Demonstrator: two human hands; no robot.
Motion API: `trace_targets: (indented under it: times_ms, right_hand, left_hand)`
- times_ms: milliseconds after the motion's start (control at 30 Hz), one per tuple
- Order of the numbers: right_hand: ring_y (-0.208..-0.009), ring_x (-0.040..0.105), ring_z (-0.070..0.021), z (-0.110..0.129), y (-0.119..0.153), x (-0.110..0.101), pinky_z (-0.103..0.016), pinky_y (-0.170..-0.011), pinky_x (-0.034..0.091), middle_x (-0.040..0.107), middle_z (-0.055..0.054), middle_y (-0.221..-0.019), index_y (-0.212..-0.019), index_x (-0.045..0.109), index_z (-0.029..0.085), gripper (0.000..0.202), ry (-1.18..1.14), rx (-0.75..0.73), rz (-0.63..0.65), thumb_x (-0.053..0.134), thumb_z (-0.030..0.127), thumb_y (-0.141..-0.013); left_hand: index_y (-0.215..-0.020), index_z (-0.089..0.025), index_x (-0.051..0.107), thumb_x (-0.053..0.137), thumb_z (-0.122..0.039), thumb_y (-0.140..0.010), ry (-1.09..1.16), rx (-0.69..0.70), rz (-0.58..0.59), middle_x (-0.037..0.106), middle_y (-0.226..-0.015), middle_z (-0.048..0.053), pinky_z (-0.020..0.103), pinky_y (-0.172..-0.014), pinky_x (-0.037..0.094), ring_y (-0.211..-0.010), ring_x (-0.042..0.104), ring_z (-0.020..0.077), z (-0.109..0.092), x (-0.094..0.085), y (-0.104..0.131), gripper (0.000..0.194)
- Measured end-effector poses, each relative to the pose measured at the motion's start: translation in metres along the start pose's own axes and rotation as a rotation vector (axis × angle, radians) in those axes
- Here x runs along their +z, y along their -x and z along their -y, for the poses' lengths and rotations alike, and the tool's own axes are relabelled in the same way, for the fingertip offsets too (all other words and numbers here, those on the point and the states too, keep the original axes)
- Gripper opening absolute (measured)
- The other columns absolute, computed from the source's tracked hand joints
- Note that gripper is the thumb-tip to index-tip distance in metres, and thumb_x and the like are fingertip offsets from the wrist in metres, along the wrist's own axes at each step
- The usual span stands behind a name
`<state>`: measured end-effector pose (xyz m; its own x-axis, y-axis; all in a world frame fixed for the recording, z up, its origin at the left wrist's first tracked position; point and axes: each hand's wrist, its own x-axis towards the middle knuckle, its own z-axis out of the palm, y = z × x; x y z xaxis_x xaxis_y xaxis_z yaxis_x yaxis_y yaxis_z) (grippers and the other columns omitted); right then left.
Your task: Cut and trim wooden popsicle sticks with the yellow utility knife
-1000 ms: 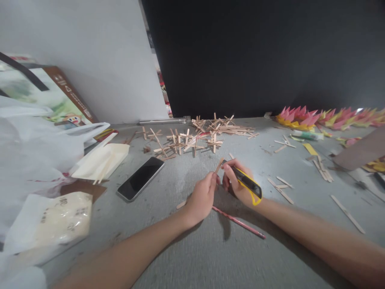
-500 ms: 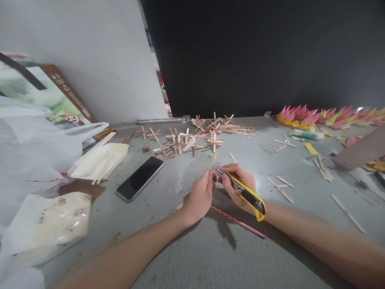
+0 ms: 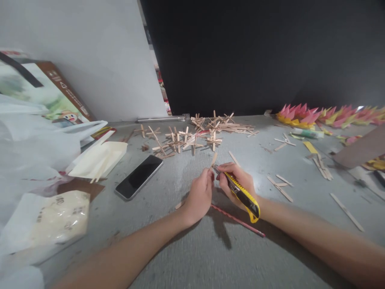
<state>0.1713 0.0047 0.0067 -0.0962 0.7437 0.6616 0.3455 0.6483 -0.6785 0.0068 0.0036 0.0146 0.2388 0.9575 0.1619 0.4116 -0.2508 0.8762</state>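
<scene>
My left hand (image 3: 200, 194) pinches a wooden craft stick (image 3: 214, 159), which points up and away from the fingers. In my right hand (image 3: 236, 180) is a yellow and black utility knife (image 3: 243, 194), its blade end at the stick just above my left fingertips. Whether the blade cuts into the wood is too small to tell. Beneath the hands, a red pencil (image 3: 239, 219) lies on the grey tabletop (image 3: 180, 257). The tip of another stick (image 3: 179, 205) shows beside my left wrist, and one more stick (image 3: 234, 157) lies just beyond my right hand.
Crossed craft sticks (image 3: 180, 138) are heaped at the back, with loose sticks (image 3: 279, 188) on the right. A phone (image 3: 139, 176), a paper tray (image 3: 112, 156) and plastic bags (image 3: 36, 152) occupy the left. Pink and yellow paper shapes (image 3: 300, 116) and a glue tube (image 3: 308, 133) stand back right.
The knife's handle has swung slightly left and down, and its blade end has moved a little up along the stick. My left hand keeps its hold.
</scene>
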Motion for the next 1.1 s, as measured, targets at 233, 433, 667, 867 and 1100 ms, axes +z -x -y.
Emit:
trace_targets:
  times_ms: [233, 433, 667, 867, 1100]
  right_hand:
    - [-0.083, 0.072, -0.0189, 0.009, 0.001, 0.005, -0.035, -0.078, 0.060, 0.074, -0.008, -0.103, -0.110, 0.062, 0.026, 0.012, -0.039, 0.115, -0.012, 0.058, 0.026, -0.099]
    - [-0.073, 0.069, -0.0166, 0.012, 0.003, 0.011, -0.031, -0.068, 0.056, 0.074, -0.006, -0.096, -0.106, 0.063, 0.025, 0.009, -0.085, 0.179, -0.046, 0.059, 0.029, -0.100]
    - [-0.067, 0.068, -0.0168, 0.024, -0.003, 0.013, -0.030, -0.063, 0.056, 0.071, -0.002, -0.078, -0.100, 0.063, 0.023, 0.017, -0.227, 0.304, -0.096, 0.061, 0.040, -0.100]
    - [-0.070, 0.071, -0.0179, 0.025, -0.006, 0.010, -0.032, -0.069, 0.060, 0.073, -0.003, -0.079, -0.101, 0.064, 0.022, 0.024, -0.319, 0.364, -0.116, 0.063, 0.046, -0.100]
    - [-0.077, 0.074, -0.0188, 0.014, -0.008, 0.002, -0.035, -0.077, 0.061, 0.076, -0.004, -0.083, -0.106, 0.067, 0.022, 0.025, -0.410, 0.398, -0.049, 0.064, 0.046, -0.100]
  left_hand:
    - [-0.083, -0.023, 0.043, 0.029, -0.043, -0.110, -0.038, 0.017, -0.061, 0.051, -0.070, -0.002, 0.030, -0.062, 0.032, -0.061, 0.046, 0.0151, -0.001, 0.000, 0.002, 0.036]
    - [-0.081, -0.023, 0.042, 0.030, -0.044, -0.110, -0.025, 0.021, -0.089, 0.050, -0.068, -0.002, 0.029, -0.061, 0.032, -0.060, 0.044, 0.0145, -0.004, 0.001, 0.002, 0.038]
    - [-0.082, -0.022, 0.047, 0.029, -0.047, -0.111, 0.015, 0.034, -0.075, 0.057, -0.072, 0.000, 0.030, -0.066, 0.038, -0.066, 0.053, 0.0160, -0.006, 0.001, 0.001, 0.042]
    - [-0.082, -0.022, 0.046, 0.030, -0.053, -0.109, 0.181, 0.010, -0.049, 0.053, -0.073, -0.001, 0.029, -0.064, 0.038, -0.065, 0.049, 0.0146, -0.008, 0.002, -0.001, 0.044]
    - [-0.084, -0.021, 0.045, 0.038, -0.061, -0.105, 0.477, -0.081, 0.058, 0.037, -0.066, -0.006, 0.026, -0.052, 0.028, -0.054, 0.031, 0.0103, -0.006, 0.002, -0.005, 0.045]
